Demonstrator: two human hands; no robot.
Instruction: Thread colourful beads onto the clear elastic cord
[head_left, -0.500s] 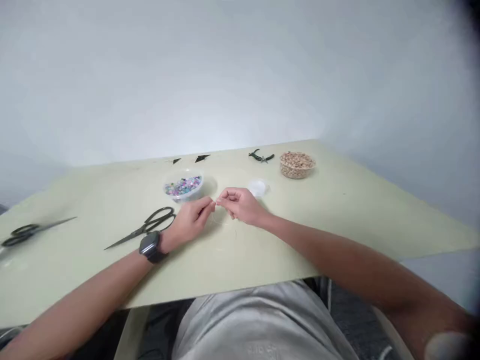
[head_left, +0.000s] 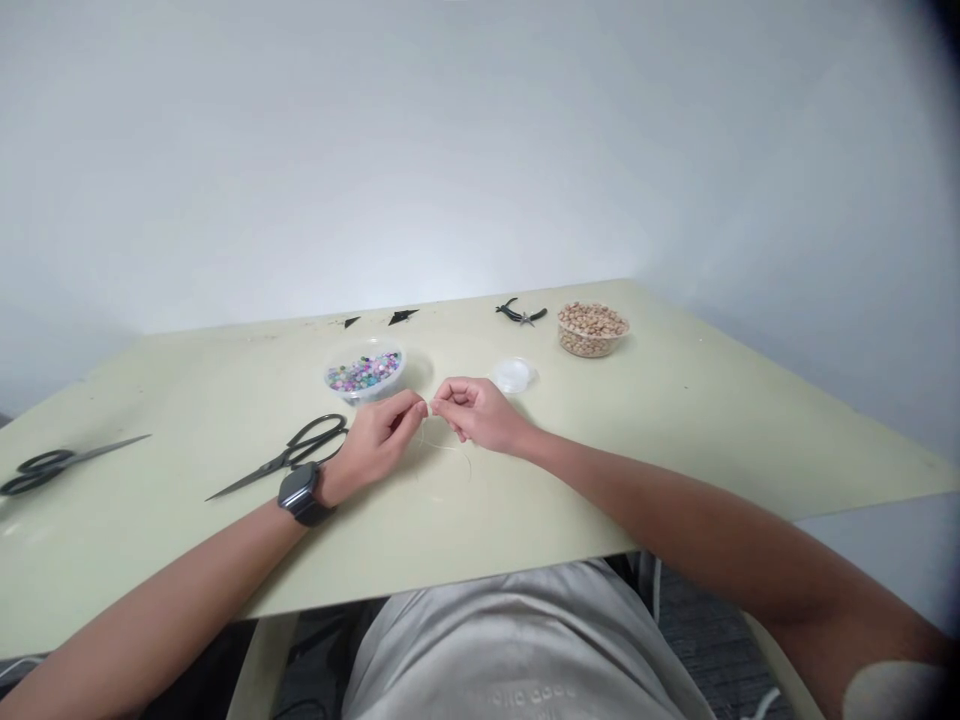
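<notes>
Over the middle of the table, my left hand (head_left: pixel 381 432) and my right hand (head_left: pixel 480 412) meet almost fingertip to fingertip. Each is closed in a pinch on a thin pale thread (head_left: pixel 448 447), whose loose end curls below the fingers. Anything else between the fingertips is too small to make out. Just behind my left hand stands a clear bowl of colourful beads (head_left: pixel 365 371). Black-handled scissors (head_left: pixel 289 455) lie beside my left wrist, their blades pointing left. A small clear round container (head_left: pixel 514 375) sits behind my right hand.
A second pair of scissors (head_left: pixel 71 462) lies at the far left of the pale table (head_left: pixel 675 420). Toward the back are pliers (head_left: pixel 521 312) and a clear bowl of tan bead-like pieces (head_left: pixel 592 330). Black triangular scraps (head_left: pixel 403 317) lie near the back edge by the wall.
My hands stay nearly in place, with fingertips still close together. The loose thread end has shifted slightly; the whole view has moved only a little.
</notes>
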